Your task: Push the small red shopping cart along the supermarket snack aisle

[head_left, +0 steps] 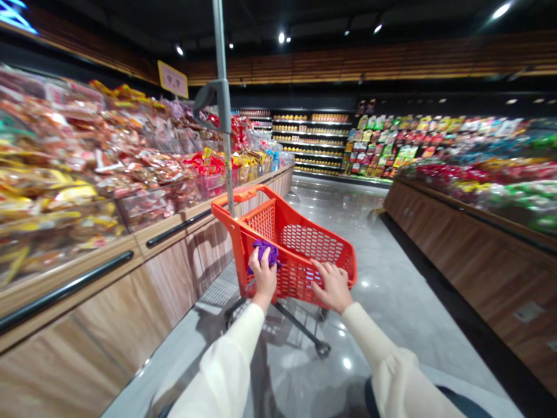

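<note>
An orange plastic shopping cart [300, 232] rolls on the glossy grey aisle floor just ahead of me. My left hand [263, 275] grips the cart's near edge with a bunched purple cloth [266, 252] held in its fingers. My right hand [333, 285] rests on the near rim of the cart, fingers curled over it. Both arms wear cream sleeves. The cart's basket looks empty from here; its wheels [322, 349] show below.
A wood-fronted display counter [130, 278] heaped with packaged snacks runs along the left, with a grey pole [223, 104] rising beside the cart. Another wooden counter [470, 255] of goods lines the right. Stocked shelves [313, 139] close the aisle's far end.
</note>
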The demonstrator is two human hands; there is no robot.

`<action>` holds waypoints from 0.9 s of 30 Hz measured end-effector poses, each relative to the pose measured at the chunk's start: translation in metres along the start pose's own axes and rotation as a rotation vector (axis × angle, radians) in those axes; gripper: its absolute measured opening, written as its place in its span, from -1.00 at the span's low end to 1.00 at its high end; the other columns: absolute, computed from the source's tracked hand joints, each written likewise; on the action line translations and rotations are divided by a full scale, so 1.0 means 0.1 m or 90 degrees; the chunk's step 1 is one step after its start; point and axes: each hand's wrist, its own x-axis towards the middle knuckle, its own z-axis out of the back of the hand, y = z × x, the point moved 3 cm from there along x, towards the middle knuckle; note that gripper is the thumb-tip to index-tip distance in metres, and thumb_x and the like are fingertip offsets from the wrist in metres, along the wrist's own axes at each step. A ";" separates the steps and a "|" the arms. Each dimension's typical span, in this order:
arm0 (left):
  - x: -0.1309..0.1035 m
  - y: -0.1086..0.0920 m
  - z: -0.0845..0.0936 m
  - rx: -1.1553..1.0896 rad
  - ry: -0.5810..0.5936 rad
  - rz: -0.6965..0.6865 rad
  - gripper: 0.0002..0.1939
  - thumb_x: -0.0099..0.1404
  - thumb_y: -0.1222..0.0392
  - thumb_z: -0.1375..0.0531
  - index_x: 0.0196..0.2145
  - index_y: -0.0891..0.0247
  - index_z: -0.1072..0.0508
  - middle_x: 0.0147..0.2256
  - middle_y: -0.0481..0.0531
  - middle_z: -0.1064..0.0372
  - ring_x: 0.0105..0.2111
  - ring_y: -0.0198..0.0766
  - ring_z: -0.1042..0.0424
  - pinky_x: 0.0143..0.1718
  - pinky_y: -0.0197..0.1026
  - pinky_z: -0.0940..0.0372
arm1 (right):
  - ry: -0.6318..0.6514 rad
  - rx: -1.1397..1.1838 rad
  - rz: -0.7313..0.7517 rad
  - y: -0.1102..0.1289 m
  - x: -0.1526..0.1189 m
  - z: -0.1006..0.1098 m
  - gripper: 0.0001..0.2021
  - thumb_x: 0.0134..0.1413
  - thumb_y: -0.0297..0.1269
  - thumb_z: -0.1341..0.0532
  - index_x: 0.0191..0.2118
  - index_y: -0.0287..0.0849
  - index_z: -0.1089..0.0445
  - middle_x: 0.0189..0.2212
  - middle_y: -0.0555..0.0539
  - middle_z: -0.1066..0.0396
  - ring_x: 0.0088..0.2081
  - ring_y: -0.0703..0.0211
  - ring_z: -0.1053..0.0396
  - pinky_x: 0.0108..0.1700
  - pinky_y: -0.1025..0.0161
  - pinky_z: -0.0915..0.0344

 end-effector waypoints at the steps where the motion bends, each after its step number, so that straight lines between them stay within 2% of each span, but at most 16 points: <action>1: -0.02 -0.06 -0.02 -0.007 0.026 -0.040 -0.55 0.28 0.30 -0.19 0.12 0.18 -0.35 0.18 0.27 -0.10 0.23 0.04 -0.11 0.22 0.15 -0.13 | 0.001 -0.005 0.002 -0.01 0.00 0.00 -0.42 0.11 -0.16 -0.14 0.27 -0.04 -0.19 -0.01 -0.13 -0.39 0.01 -0.01 -0.28 0.05 0.05 -0.05; 4: -0.01 -0.10 -0.04 -0.015 0.078 -0.124 -0.58 0.26 0.31 -0.22 0.08 0.13 -0.39 0.16 0.22 -0.14 0.22 0.03 -0.11 0.22 0.13 -0.14 | -0.025 -0.038 0.011 -0.04 -0.04 0.00 -0.40 0.11 -0.19 -0.14 0.30 -0.01 -0.15 0.06 -0.13 -0.36 0.05 -0.01 -0.24 0.06 0.07 -0.06; 7: 0.06 0.00 0.02 0.003 -0.002 -0.031 -0.57 0.29 0.31 -0.18 0.12 0.18 -0.35 0.19 0.27 -0.07 0.23 0.04 -0.08 0.22 0.17 -0.11 | -0.089 -0.062 -0.029 -0.10 -0.11 -0.02 -0.38 0.11 -0.21 -0.15 0.31 -0.01 -0.12 0.12 -0.14 -0.31 0.10 -0.03 -0.20 0.10 0.07 -0.06; 9: 0.04 0.00 0.03 0.008 -0.038 0.011 -0.55 0.30 0.31 -0.16 0.14 0.21 -0.31 0.21 0.29 -0.03 0.24 0.05 -0.07 0.22 0.18 -0.12 | -0.103 -0.048 -0.055 -0.12 -0.14 -0.06 -0.39 0.11 -0.19 -0.16 0.30 -0.01 -0.14 0.12 -0.13 -0.32 0.08 -0.03 -0.21 0.10 0.05 -0.07; 11: -0.02 -0.13 -0.03 -0.001 0.007 -0.058 -0.54 0.29 0.32 -0.17 0.14 0.17 -0.31 0.20 0.26 -0.06 0.24 0.05 -0.07 0.21 0.16 -0.15 | -0.090 -0.021 -0.056 -0.11 -0.15 -0.09 -0.40 0.10 -0.17 -0.16 0.29 0.01 -0.16 0.10 -0.12 -0.33 0.07 -0.04 -0.22 0.10 0.03 -0.07; 14: -0.14 -0.38 -0.15 -0.010 0.143 -0.238 -0.51 0.28 0.39 -0.14 0.14 0.08 -0.33 0.19 0.17 -0.13 0.26 0.01 -0.07 0.21 0.10 -0.18 | -0.064 0.014 -0.056 -0.09 -0.12 -0.07 -0.40 0.10 -0.16 -0.17 0.28 0.01 -0.17 0.09 -0.11 -0.35 0.07 -0.05 -0.23 0.09 0.01 -0.08; 16: -0.13 -0.45 -0.17 -0.006 0.190 -0.299 -0.48 0.28 0.42 -0.11 0.15 0.05 -0.33 0.19 0.14 -0.15 0.26 -0.02 -0.07 0.22 0.06 -0.18 | -0.053 0.021 -0.046 -0.10 -0.11 -0.04 -0.40 0.11 -0.18 -0.16 0.29 0.00 -0.16 0.10 -0.11 -0.34 0.07 -0.04 -0.23 0.09 0.02 -0.09; 18: -0.02 -0.40 -0.12 0.000 0.159 -0.277 -0.50 0.29 0.41 -0.11 0.15 0.07 -0.33 0.19 0.15 -0.15 0.27 -0.01 -0.06 0.22 0.07 -0.18 | -0.059 0.013 -0.049 -0.14 -0.11 0.00 -0.41 0.11 -0.22 -0.15 0.28 0.00 -0.16 0.12 -0.12 -0.33 0.08 -0.04 -0.22 0.10 0.02 -0.09; 22: 0.18 -0.27 -0.04 -0.003 0.042 -0.109 -0.56 0.30 0.32 -0.16 0.13 0.20 -0.33 0.20 0.26 -0.10 0.26 0.04 -0.05 0.22 0.15 -0.15 | -0.054 0.012 -0.079 -0.21 -0.14 0.00 -0.47 0.10 -0.22 -0.16 0.22 -0.03 -0.26 0.05 -0.13 -0.38 0.04 -0.04 -0.25 0.07 0.05 -0.12; 24: 0.13 -0.32 -0.07 -0.021 0.048 -0.084 -0.56 0.31 0.31 -0.15 0.14 0.21 -0.32 0.21 0.26 -0.09 0.26 0.03 -0.05 0.23 0.16 -0.14 | -0.043 0.029 -0.078 -0.21 -0.13 -0.02 -0.47 0.08 -0.21 -0.18 0.21 -0.03 -0.27 0.01 -0.12 -0.41 0.01 -0.04 -0.26 0.05 0.05 -0.14; 27: -0.11 -0.51 -0.18 -0.044 0.108 -0.153 -0.54 0.30 0.33 -0.14 0.15 0.16 -0.32 0.20 0.21 -0.13 0.27 0.00 -0.05 0.22 0.11 -0.16 | -0.045 0.051 -0.070 -0.17 -0.12 -0.05 -0.47 0.07 -0.21 -0.19 0.20 -0.03 -0.28 0.02 -0.11 -0.42 0.02 -0.05 -0.25 0.05 0.04 -0.13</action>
